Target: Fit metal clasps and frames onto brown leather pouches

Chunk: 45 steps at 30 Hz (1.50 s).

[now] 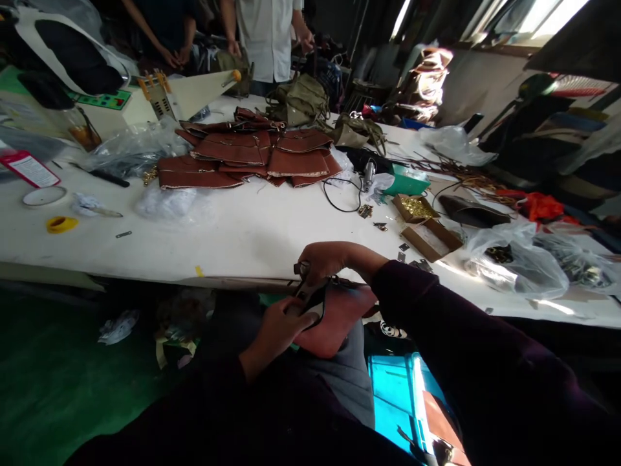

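A reddish-brown leather piece (334,323) lies across my lap, just below the table's front edge. My left hand (279,327) is closed on the edge of this piece, its thumb pressing on a pale strip with a dark border. Just above it, my right hand (323,260) is bent down over the top of the leather, fingers closed round a small dark metal object (301,268). The kind of that object does not show clearly, and my right fingertips are partly hidden.
On the white table (252,226) lie stacked brown leather pieces (233,152), cardboard boxes of brass-coloured hardware (416,207), plastic bags (517,259) and a yellow tape roll (62,224). A blue bin (395,395) stands low at right. Two people (264,39) stand across the table.
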### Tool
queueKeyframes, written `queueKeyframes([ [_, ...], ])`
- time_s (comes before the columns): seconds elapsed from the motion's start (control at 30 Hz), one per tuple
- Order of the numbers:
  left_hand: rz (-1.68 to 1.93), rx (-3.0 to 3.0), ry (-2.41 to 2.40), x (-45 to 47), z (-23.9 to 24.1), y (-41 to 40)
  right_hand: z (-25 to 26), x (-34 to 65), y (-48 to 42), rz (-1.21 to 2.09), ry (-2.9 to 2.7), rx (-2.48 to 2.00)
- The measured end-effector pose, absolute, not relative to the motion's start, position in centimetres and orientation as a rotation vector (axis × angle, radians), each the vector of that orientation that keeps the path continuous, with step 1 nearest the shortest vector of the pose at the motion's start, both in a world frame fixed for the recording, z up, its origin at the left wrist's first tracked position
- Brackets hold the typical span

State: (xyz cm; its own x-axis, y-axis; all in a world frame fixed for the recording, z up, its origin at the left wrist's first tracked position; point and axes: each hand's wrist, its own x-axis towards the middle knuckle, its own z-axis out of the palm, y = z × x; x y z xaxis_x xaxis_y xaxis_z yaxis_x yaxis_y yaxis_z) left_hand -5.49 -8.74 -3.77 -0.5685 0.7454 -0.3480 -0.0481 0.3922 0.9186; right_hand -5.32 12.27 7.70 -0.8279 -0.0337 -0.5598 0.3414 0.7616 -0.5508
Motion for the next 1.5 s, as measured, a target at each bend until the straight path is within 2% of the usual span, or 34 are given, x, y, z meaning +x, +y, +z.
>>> queueKeyframes([
  [0.23,1.349,0.453,1.885,-6.3,-4.9,-8.2,4.5,-11.1,12.6,-0.506,2.305,0.137],
  [0.57,1.417,0.412,1.665,-7.1,-5.3,-8.4,4.9,-11.2,13.7,-0.594,2.4,0.15],
  [0.77,1.411,0.38,1.708,-7.0,-5.3,-7.6,4.2,-11.1,14.4,-0.686,2.574,0.225],
  [0.87,1.397,0.316,1.73,-6.8,-5.4,-7.1,5.6,-9.5,13.2,-1.082,2.905,0.379],
  [1.0,1.407,0.275,1.756,-6.8,-4.9,-6.6,6.6,-6.0,9.0,-2.116,2.902,0.636],
  [1.07,1.413,0.268,1.774,-6.9,-4.4,-6.3,5.5,-4.4,7.1,-2.425,2.789,0.835],
  [1.23,1.42,0.258,1.817,-6.6,-4.2,-5.9,1.6,-3.7,6.0,-2.688,2.696,1.249],
  [1.37,1.428,0.269,1.845,-6.4,-4.6,-5.8,0.2,-5.5,6.7,-2.854,2.548,1.203],
  [1.5,1.428,0.272,1.858,-6.2,-4.8,-5.8,-0.1,-6.8,7.2,-2.867,2.463,1.166],
])
